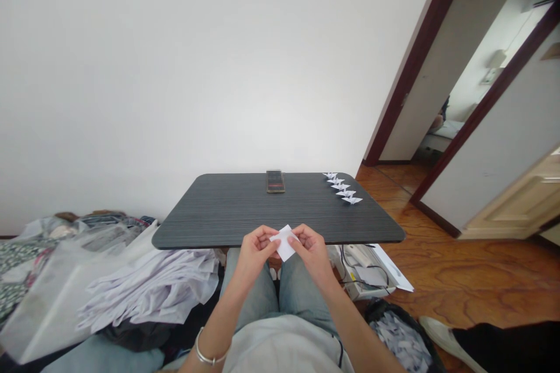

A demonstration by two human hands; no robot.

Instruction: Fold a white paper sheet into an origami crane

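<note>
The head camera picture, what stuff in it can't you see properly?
In the head view:
White paper: its underside faces away; the left hand and right hand cover its side corners.
Phone: too small to read its screen.
Folded papers: folds too small to follow.
Dark trouser leg: cut off by the right edge.

Pale grey top (280,347), faded blue jeans (251,297), and a slim silvery bangle (212,361) around the bare left forearm (219,329).

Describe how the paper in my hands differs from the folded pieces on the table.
The paper looks like a flat square; the folded pieces have pointed tips. Your left hand and right hand hold the paper; the folded pieces sit lined up on the table. Both are white.
</note>
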